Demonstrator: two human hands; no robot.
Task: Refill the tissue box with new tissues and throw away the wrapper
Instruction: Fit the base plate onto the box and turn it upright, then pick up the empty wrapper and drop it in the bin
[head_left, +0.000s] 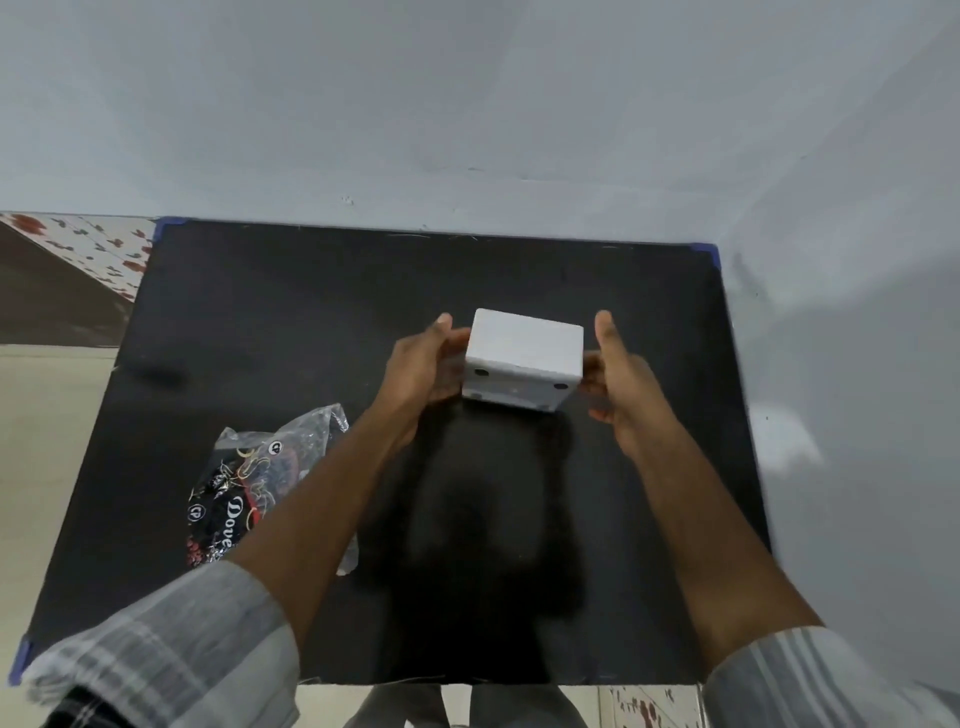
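Observation:
A white cube-shaped tissue box (524, 348) is tipped so its underside, with small dark round feet, faces me above the black table mat (260, 322). My left hand (426, 364) grips its left side, thumb raised. My right hand (618, 374) grips its right side, thumb up. A crumpled clear plastic wrapper (249, 488) with black, red and white print lies on the mat at the front left, partly under my left forearm. The box's opening and any tissues inside are hidden.
The black mat, with blue tape at its corners (711, 254), lies against a pale grey wall (467, 130) at the back and right. Left of the mat is beige floor and a flowered surface (88, 249).

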